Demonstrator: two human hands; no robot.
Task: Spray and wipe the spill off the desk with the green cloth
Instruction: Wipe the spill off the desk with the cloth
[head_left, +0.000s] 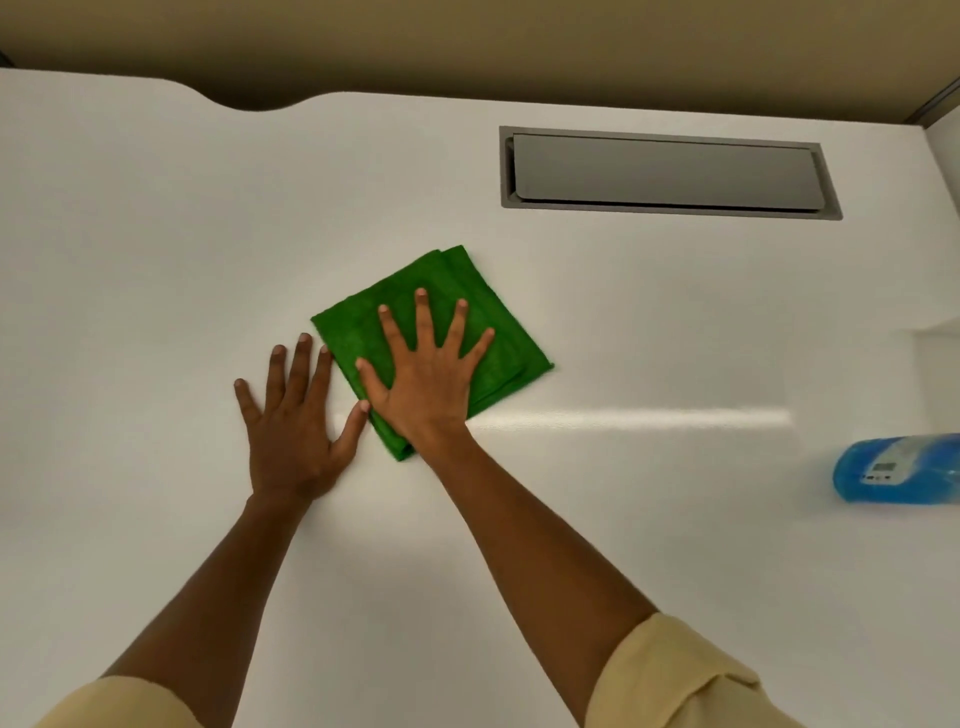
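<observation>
On the white tabletop (156, 234), from the head view, I saw my right hand (426, 379) pressed flat on the green cloth (488, 332), fingers spread. My left hand (293, 431) lay flat just beside it, holding nothing. A blue spray bottle (898, 467) lay far right.

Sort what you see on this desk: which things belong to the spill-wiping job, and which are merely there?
Part of the job:
green cloth, folded, pressed flat by the right hand
blue spray bottle, lying at the right edge
white desk
left hand, flat on the desk beside the cloth

Merely there:
grey cable hatch, set into the desk
</observation>
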